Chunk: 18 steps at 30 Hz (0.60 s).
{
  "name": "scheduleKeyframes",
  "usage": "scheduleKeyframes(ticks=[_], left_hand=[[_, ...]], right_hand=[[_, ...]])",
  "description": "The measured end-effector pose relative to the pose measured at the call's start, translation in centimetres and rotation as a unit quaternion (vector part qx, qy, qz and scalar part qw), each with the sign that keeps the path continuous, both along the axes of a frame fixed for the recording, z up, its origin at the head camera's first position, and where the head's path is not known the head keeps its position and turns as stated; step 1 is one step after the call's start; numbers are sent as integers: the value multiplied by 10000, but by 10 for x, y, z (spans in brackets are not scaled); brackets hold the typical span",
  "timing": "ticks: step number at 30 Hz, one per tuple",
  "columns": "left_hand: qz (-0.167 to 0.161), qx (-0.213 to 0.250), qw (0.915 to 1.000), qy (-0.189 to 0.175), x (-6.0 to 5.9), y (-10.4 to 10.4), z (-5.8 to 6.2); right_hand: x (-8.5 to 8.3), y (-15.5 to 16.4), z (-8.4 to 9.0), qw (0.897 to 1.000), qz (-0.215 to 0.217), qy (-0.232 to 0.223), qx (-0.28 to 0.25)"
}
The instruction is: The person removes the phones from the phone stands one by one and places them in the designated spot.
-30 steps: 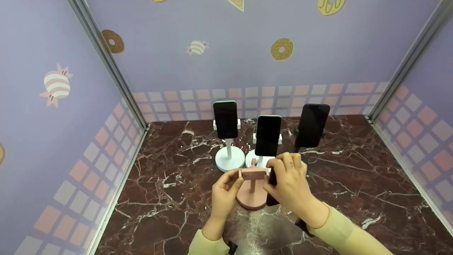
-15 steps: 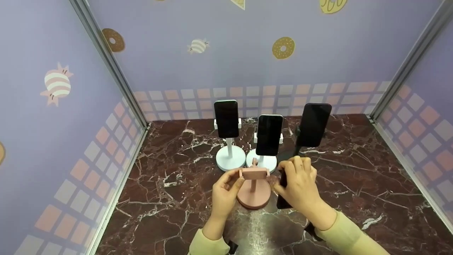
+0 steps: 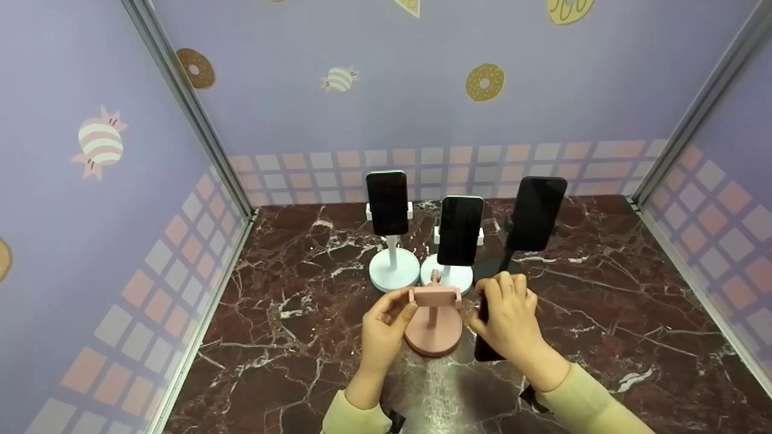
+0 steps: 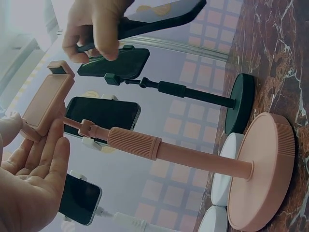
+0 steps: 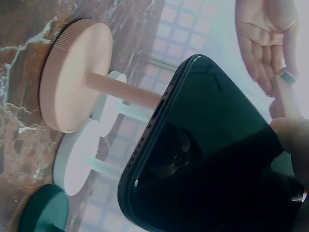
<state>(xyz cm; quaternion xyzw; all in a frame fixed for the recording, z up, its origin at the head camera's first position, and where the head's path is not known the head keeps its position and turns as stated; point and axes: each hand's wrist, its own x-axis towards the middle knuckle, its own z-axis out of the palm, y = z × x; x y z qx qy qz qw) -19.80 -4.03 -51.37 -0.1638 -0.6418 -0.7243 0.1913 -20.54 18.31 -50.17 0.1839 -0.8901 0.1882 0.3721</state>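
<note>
A pink phone stand (image 3: 434, 339) with a round base stands upright at the front, its clamp holding no phone. My left hand (image 3: 381, 331) pinches the left end of that clamp between thumb and fingers; in the left wrist view the pink clamp (image 4: 46, 104) sits at the fingertips. Just right of the stand, my right hand (image 3: 509, 318) grips a black phone (image 3: 487, 349) by its upper part, mostly covered by the hand in the head view. Seen from the right wrist, the phone (image 5: 207, 140) is tilted, dark screen showing, apart from the clamp.
Behind the pink stand are two white phone stands (image 3: 394, 269), each bearing a phone, the left one (image 3: 387, 203) and the nearer one (image 3: 460, 231). A dark green stand with a black phone (image 3: 537, 214) is at the right. Patterned walls enclose the marble-look table (image 3: 271, 361).
My right hand has moved to the right with the black phone, away from the pink clamp, then stayed nearly still. The left hand keeps its hold on the clamp.
</note>
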Motion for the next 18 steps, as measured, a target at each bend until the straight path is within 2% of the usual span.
scheduleKeyframes(ticks=[11,18], left_hand=[[-18,-82,9999,-135,0,-1,-2],[-110,-87,9998,-170,1,-3,-3]], right_hand=[[-8,1,-25,9970,-289,-690,211],[-13,1,-40,9954,-373,-823,317]])
